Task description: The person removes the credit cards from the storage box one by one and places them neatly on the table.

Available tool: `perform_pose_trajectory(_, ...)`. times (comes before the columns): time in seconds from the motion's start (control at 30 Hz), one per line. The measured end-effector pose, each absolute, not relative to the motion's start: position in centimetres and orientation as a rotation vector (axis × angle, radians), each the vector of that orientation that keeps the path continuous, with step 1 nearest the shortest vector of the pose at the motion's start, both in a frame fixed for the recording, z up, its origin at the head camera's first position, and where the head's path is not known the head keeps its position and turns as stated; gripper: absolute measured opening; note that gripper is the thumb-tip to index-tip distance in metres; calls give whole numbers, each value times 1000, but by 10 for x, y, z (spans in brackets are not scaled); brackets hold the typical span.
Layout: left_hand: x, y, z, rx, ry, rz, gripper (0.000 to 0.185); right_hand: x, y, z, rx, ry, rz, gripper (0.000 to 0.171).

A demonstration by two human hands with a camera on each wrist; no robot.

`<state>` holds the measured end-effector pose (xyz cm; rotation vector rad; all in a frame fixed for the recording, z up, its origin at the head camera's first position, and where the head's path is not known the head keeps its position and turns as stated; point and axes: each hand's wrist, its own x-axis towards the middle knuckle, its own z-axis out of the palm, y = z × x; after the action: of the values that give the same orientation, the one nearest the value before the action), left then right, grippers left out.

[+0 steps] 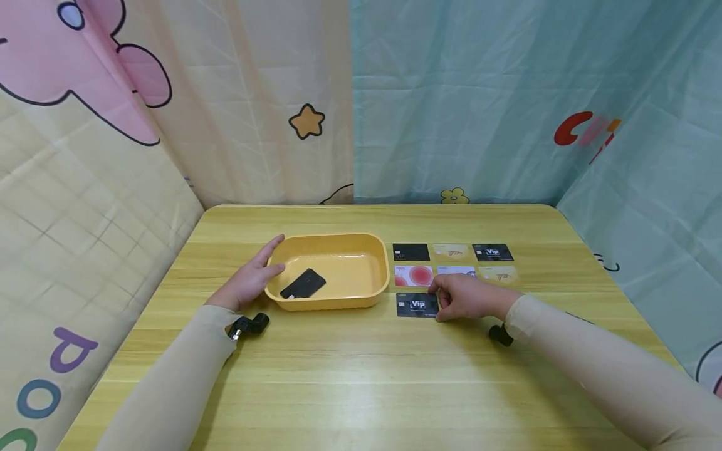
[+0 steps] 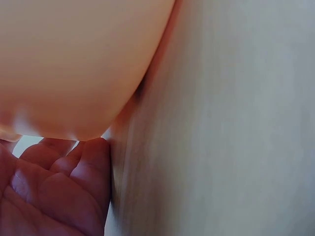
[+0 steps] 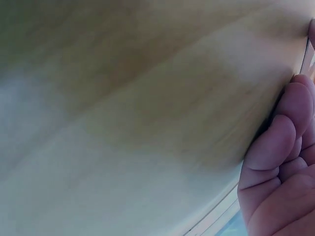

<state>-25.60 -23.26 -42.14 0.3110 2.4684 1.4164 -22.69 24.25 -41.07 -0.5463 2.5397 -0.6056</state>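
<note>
Nearest us, our right hand [image 1: 465,297] curls its fingertips onto the right edge of the black Vip card [image 1: 417,305] — flat on the surface [image 1: 361,376], long axis left-right, lettering upright toward us. Leftward, our left hand [image 1: 248,282] rests open against the yellow tray [image 1: 361,294]; a black card [image 1: 303,284] lies inside — diagonal.

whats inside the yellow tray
One black card lies inside the yellow tray. The near wall hides a strip of the floor, so anything there cannot be seen.
</note>
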Motion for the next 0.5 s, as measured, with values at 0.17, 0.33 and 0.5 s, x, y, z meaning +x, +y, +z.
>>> perform_pose_trajectory(0.17,-256,-233,-422,305,2435,1440,70,-226,242,-411,-535,2547,-597,51)
perform_pose_trajectory(0.33,-256,-233,-421,315,2464,1413,70,-225,242,-410,-532,2548,-600,51)
perform_pose_trajectory(0.5,-255,-232,-420,305,2446,1428,70,-224,243,-411,-526,2556,-603,48)
